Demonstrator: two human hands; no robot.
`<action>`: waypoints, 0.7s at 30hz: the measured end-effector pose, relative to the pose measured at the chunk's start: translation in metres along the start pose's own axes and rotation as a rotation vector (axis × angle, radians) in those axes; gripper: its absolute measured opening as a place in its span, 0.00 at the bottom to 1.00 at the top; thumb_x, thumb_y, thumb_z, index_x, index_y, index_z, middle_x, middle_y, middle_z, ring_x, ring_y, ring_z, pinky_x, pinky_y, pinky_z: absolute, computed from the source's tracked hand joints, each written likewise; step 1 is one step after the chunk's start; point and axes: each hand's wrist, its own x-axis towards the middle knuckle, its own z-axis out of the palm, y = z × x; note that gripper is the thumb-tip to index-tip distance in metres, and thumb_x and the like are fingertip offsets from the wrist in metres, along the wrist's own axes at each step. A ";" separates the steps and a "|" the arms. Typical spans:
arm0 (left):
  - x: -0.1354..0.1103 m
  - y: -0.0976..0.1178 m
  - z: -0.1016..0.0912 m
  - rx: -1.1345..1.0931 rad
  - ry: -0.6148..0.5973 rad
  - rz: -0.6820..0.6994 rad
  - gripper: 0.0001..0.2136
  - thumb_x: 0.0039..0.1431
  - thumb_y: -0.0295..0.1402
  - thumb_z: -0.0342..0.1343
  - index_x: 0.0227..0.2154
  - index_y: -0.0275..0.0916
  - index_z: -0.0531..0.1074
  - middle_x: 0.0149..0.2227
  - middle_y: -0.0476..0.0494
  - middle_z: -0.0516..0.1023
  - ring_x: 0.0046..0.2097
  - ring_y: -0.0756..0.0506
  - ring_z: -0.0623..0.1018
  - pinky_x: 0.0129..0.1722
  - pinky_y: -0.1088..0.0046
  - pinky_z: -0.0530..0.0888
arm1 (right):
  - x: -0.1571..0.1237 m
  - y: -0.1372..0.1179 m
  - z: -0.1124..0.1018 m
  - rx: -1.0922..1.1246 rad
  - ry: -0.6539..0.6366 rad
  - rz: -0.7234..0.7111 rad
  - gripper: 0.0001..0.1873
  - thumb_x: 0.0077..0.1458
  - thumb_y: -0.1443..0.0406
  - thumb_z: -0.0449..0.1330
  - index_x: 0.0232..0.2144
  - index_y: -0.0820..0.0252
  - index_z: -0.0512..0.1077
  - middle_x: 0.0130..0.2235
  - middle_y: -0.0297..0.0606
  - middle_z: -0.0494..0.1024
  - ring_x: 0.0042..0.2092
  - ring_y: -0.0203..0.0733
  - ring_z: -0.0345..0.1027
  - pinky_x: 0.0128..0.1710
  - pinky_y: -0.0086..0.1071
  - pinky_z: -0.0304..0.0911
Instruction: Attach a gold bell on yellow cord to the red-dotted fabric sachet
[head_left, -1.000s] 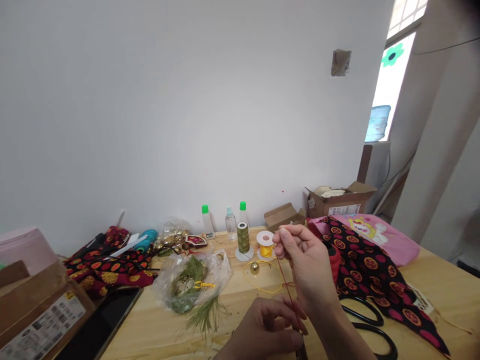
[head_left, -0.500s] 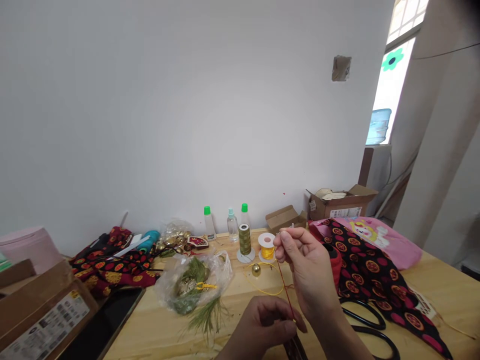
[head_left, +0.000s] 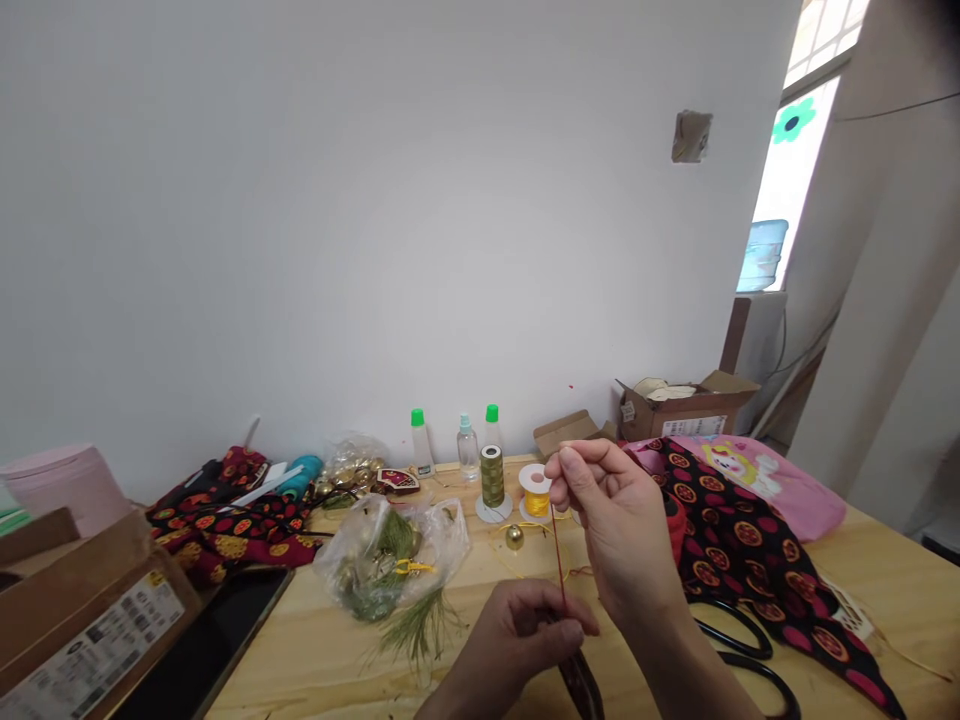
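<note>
Pinched shut on a thin red cord (head_left: 559, 560), the right hand (head_left: 619, 530) holds it upright over the wooden table (head_left: 300, 650), while the curled left hand (head_left: 517, 635), shifted slightly up and left, closes on its lower end, leaving more of a dark brown strip (head_left: 579, 685) showing below.

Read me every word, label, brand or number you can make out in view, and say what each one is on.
No text is legible.
Printed label with barcodes on the cardboard box at lower left: too small to read.
White label on the open carton at the back: too small to read.
</note>
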 end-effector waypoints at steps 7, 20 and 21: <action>-0.001 0.002 -0.017 0.111 0.012 -0.052 0.14 0.41 0.38 0.60 0.28 0.32 0.73 0.26 0.45 0.73 0.26 0.50 0.71 0.28 0.75 0.67 | 0.001 -0.001 0.002 0.004 -0.009 -0.011 0.03 0.47 0.68 0.58 0.27 0.62 0.67 0.23 0.31 0.72 0.22 0.28 0.62 0.22 0.22 0.60; -0.012 -0.011 -0.055 1.256 0.150 0.451 0.08 0.52 0.26 0.49 0.32 0.42 0.72 0.33 0.44 0.74 0.36 0.47 0.71 0.39 0.66 0.67 | -0.027 0.012 -0.029 -0.159 -0.072 0.108 0.05 0.48 0.65 0.58 0.25 0.62 0.67 0.22 0.30 0.71 0.22 0.28 0.62 0.22 0.20 0.59; -0.015 -0.018 -0.056 1.309 0.133 0.484 0.09 0.51 0.25 0.49 0.33 0.43 0.71 0.35 0.44 0.73 0.37 0.46 0.71 0.42 0.62 0.65 | -0.030 0.014 -0.036 -0.180 -0.083 0.131 0.05 0.48 0.65 0.58 0.25 0.61 0.67 0.22 0.30 0.71 0.22 0.28 0.62 0.22 0.20 0.59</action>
